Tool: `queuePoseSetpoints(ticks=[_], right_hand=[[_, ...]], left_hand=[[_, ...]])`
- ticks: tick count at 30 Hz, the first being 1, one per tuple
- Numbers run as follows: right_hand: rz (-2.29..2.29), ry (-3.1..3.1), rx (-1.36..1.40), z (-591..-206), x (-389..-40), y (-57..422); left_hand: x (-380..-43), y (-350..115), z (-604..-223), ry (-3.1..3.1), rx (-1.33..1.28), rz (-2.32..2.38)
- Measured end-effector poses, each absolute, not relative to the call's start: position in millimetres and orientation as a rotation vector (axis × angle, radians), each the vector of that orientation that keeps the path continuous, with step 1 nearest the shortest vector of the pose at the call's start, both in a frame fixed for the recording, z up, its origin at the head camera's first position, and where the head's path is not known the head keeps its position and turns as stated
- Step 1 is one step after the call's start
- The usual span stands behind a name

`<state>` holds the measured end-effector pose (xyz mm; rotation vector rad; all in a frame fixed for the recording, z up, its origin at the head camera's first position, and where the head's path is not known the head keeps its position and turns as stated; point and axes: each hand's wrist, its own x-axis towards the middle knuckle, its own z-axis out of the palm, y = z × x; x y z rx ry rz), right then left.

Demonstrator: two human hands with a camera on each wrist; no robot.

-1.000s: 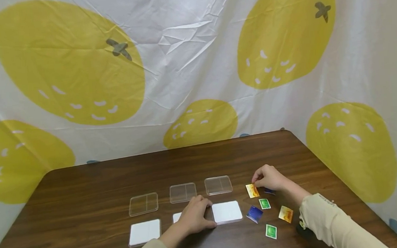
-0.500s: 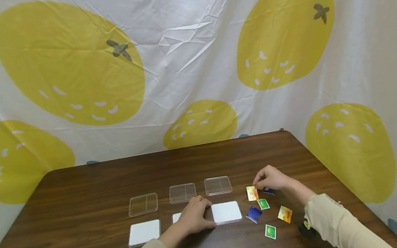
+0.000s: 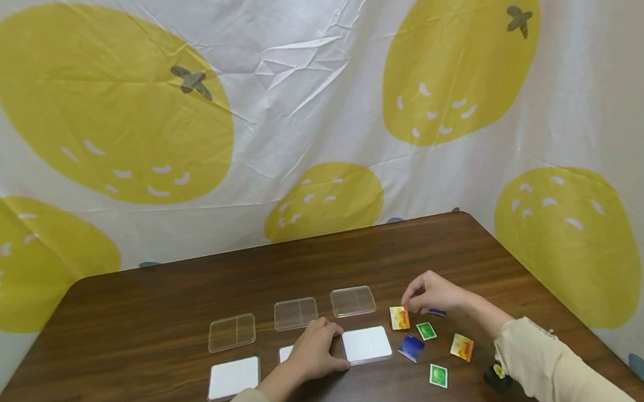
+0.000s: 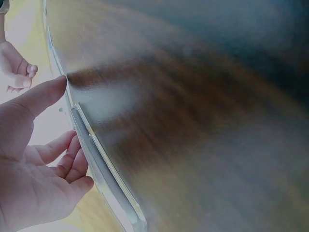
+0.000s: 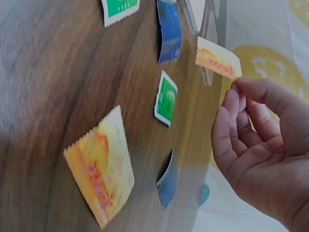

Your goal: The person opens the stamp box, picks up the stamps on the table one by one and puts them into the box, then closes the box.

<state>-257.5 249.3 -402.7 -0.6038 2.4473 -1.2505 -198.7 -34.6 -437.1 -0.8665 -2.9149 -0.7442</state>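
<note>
no readable text, marks on orange stamps [image 5: 217,58], green stamps [image 5: 166,99], blue stamps [image 5: 169,36] too blurred to read

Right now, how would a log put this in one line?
left hand: at rightmost white case | right hand: pinching orange stamp | nearby: second orange stamp, two blue stamps, two green stamps

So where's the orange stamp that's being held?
In the head view, the orange stamp is right of centre, pinched in the right grip, left of the upper green stamp and above the nearer blue stamp.
</note>
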Motion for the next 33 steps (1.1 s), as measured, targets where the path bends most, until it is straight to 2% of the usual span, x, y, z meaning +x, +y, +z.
queuePoseSetpoints(ticks=[11,33], right_hand=[[-1.309,2.349,-0.569,-403,-251,233],[-1.34,2.343,-0.507,-428,-245,206]], left_hand=[[-201,-34,-438,-2.919,-0.86,-0.749],[-200,-35,-440,-2.916,-0.859,-0.724]])
